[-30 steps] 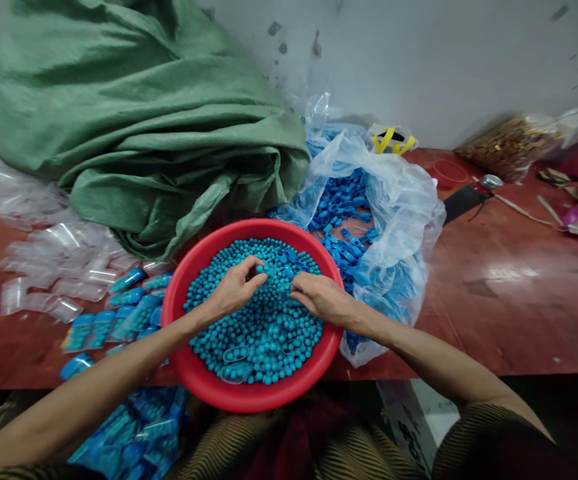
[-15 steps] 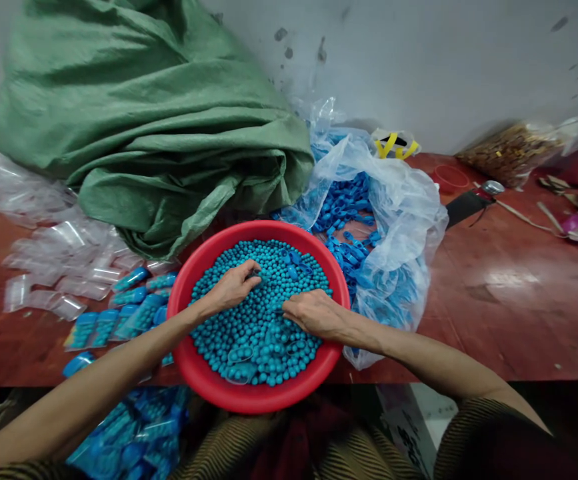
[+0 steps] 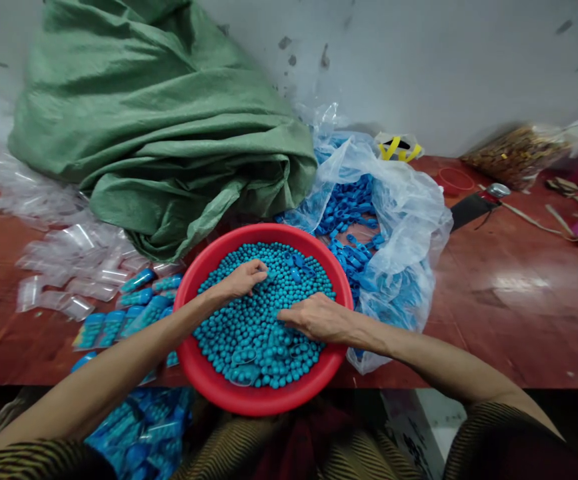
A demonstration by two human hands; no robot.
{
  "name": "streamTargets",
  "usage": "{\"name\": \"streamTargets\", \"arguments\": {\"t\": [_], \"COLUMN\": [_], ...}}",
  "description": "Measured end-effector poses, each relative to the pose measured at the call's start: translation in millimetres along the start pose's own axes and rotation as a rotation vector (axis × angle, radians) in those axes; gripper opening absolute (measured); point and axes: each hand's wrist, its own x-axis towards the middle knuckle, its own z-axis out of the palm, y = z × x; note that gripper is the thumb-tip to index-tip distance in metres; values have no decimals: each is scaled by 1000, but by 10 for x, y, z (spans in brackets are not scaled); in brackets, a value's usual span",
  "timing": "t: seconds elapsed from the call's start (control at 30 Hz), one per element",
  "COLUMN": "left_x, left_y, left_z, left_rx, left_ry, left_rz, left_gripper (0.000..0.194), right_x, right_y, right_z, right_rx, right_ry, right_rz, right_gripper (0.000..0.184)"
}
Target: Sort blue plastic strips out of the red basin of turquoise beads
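Observation:
A red plastic basin (image 3: 263, 405) full of small turquoise balls (image 3: 233, 323) stands at the table's front edge. My left hand (image 3: 247, 277) is over the middle of the balls, thumb and fingers pinched together. Just to its right my right hand (image 3: 317, 316) is closed low over the balls, its fingertips touching or nearly touching them. Whatever either hand holds is hidden or too small to name. A few blue caps (image 3: 297, 273) lie on the balls towards the back. Clear containers (image 3: 245, 372) with balls in them rest at the front of the basin.
Left of the basin lie filled blue-capped containers (image 3: 111, 325) and loose clear ones (image 3: 76, 303). A large green sack (image 3: 193, 133) slumps behind. To the right, a clear plastic bag (image 3: 403, 233) spills blue caps (image 3: 349, 203). Below the edge is a heap of filled containers (image 3: 153, 427).
The whole view has shifted slightly. My left hand has turned a little over the balls, its fingers still together. My right hand stays low, with its fingertips stretched slightly further left.

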Motion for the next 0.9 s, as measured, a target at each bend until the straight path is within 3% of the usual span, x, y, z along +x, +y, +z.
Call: {"name": "streamTargets", "arguments": {"t": [0.07, 0.23, 0.37, 0.47, 0.67, 0.77, 0.9], "left_x": [-13, -34, -54, -79, -145, -165, -184], "left_y": [6, 18, 20, 20, 77, 97, 88], "left_z": [-28, -73, -64, -49, 19, 55, 75], "left_rx": [-124, -212, -261, -268, -264, -297, -346], "left_ry": [-25, 20, 51, 48, 26, 53, 86], "left_rz": [-15, -75, -95, -91, -27, 2, 37], "left_gripper": [33, 38, 39, 37, 29, 25, 27], "right_x": [6, 344, 728, 821, 660, 616, 608], "right_y": [15, 249, 433, 470, 379, 317, 348], "right_z": [-52, -203, -136, -92, -230, -193, -33], "right_rx": [-3, -101, -70, -79, -137, -104, 82], "right_ry": [48, 165, 175, 180, 247, 241, 363], "right_rz": [71, 474, 546, 515, 372, 235, 42], "right_gripper": [27, 43, 36, 33, 30, 31, 35]}}
